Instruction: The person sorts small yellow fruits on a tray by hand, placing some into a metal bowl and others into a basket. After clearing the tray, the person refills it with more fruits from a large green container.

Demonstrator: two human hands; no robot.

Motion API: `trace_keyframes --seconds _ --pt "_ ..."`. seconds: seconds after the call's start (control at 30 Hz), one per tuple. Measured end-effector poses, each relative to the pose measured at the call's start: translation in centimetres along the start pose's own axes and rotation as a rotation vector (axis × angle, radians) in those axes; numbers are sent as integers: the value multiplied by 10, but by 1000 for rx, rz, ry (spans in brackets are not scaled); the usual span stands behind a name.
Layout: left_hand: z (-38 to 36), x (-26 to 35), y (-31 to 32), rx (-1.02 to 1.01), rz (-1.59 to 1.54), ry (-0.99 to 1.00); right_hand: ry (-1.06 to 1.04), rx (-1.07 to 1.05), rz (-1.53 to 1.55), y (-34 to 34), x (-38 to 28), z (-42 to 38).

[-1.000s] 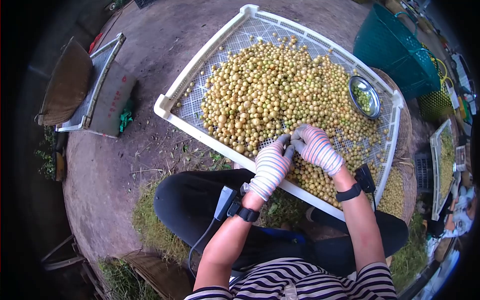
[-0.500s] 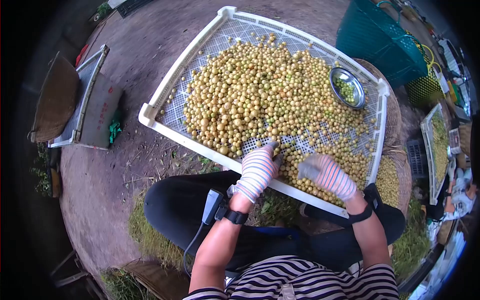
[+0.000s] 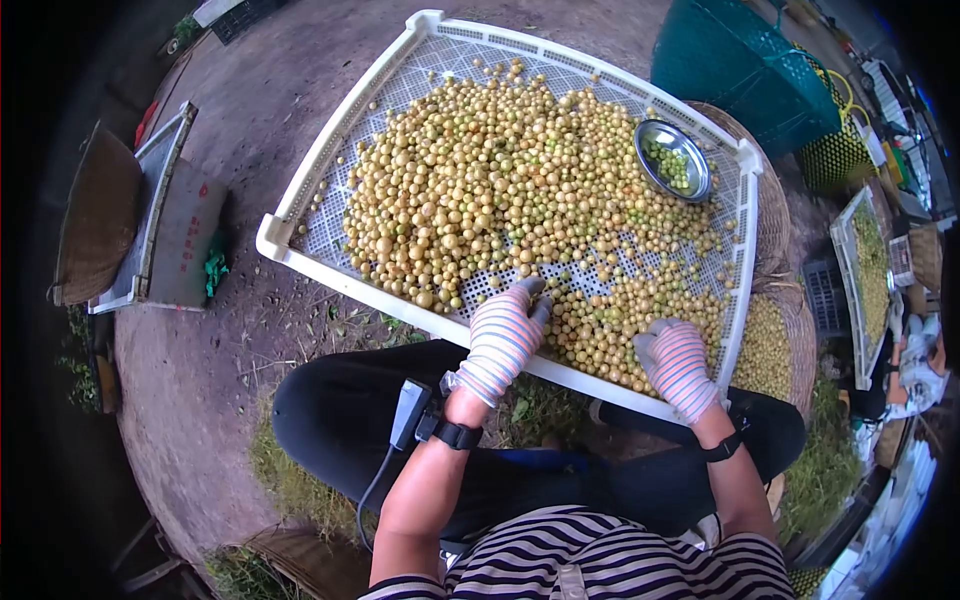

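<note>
A white mesh tray is spread with small round yellow-green fruits. My left hand, in a striped glove with grey fingertips, reaches over the tray's near rim at a thinly covered patch. Its thumb and fingers are a little apart, with nothing visible between them. Farther right, my right hand, gloved alike, has its fingers curled down at the fruits by the near right rim; whatever they hold is hidden. A steel bowl with some greener fruits sits tilted on the fruits at the tray's right side.
Under the tray's right side is a woven basket with more fruits. A teal basket stands behind it. Another fruit tray and another person's hand are at far right. A box stands left.
My right hand has moved right and down over the fruits, away from my left hand. The left stays near the same patch. The whole view has shifted slightly.
</note>
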State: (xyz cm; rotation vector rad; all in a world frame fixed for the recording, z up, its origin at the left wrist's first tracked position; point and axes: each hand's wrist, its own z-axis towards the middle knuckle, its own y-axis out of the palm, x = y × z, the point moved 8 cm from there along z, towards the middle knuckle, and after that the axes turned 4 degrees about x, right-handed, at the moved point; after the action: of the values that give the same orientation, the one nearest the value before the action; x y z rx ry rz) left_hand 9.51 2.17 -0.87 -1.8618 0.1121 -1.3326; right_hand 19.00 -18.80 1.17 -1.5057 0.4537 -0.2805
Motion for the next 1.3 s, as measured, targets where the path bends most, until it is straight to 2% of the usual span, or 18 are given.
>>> trace_keyframes --seconds 0.07,0.13,0.17,0.3,0.4,0.43,0.53,0.57,0.7,0.8,0.87,0.9,0.93,1.0,1.07,1.13,1.3 --pt "-1 3 1 46 0 66 46 12 71 -4 4 1" --pt "0 3 0 9 -31 20 114 64 156 -3 12 0" --pt "0 1 0 -4 -52 -11 111 134 299 -5 17 -3" --pt "0 0 -1 -26 -72 -58 334 72 569 -24 23 -13" --pt "0 6 0 1 -42 26 254 144 392 -29 15 -14" --pt "-1 7 2 -1 -40 29 216 94 237 -28 7 -10" --pt "-3 6 2 9 -27 40 170 24 195 9 10 -11" --pt "-3 4 2 16 -22 47 148 69 207 8 10 -10" --pt "2 -9 -6 41 -47 -58 360 72 594 -24 3 -14" --pt "3 -16 -7 63 13 -69 87 -240 961 -21 -56 -19" --pt "4 -13 -7 21 96 -96 23 -298 995 -23 -83 -15" --pt "2 -8 -9 19 142 -87 49 -490 950 -14 -82 -14" --pt "1 -4 -12 16 188 -79 36 -475 816 -18 -75 0" --pt "1 -4 -14 11 201 -94 167 -95 781 -13 -44 32" --pt "2 -6 -12 12 228 -97 22 169 444 -21 -33 72" --pt "4 -10 -9 8 252 -98 134 62 419 5 -17 99" --pt "6 -14 -4 31 173 -49 -8 17 69 26 -34 134"
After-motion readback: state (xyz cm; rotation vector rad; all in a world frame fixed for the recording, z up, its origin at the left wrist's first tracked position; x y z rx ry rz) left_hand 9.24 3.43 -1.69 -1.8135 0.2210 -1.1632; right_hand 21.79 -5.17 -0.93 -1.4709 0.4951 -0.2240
